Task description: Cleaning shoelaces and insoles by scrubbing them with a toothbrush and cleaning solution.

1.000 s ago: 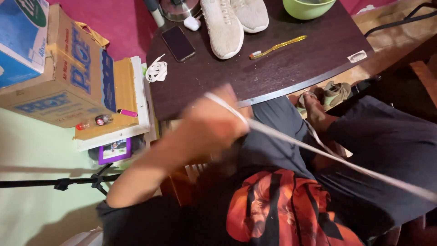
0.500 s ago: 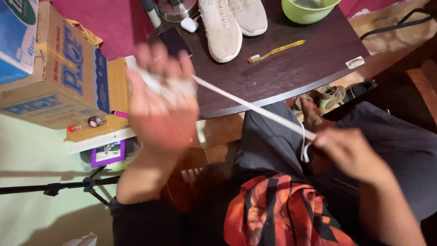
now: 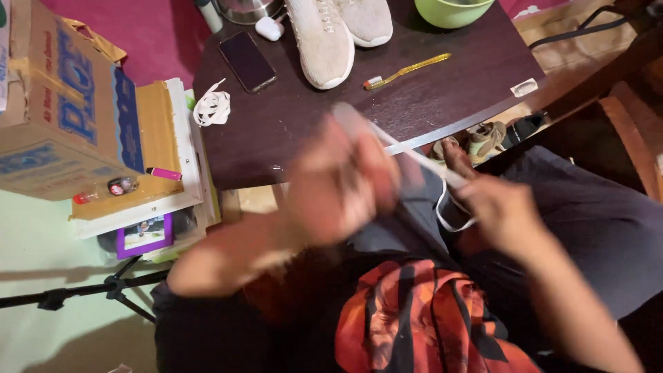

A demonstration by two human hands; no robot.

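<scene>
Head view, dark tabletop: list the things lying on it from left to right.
Coiled white shoelace → black smartphone → small white earbud case → pair of beige knit sneakers → yellow toothbrush → green bowl → small white tag.

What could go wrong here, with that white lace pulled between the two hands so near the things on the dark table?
The flat white shoelace runs taut from the blurred left hand to the right hand, just above the dark wooden table's edge. A wide swing might sweep the yellow toothbrush or the black phone off. The lace's loose loop hanging under the right hand could snag or knot. The left hand is moving fast, so its grip might slip.
</scene>
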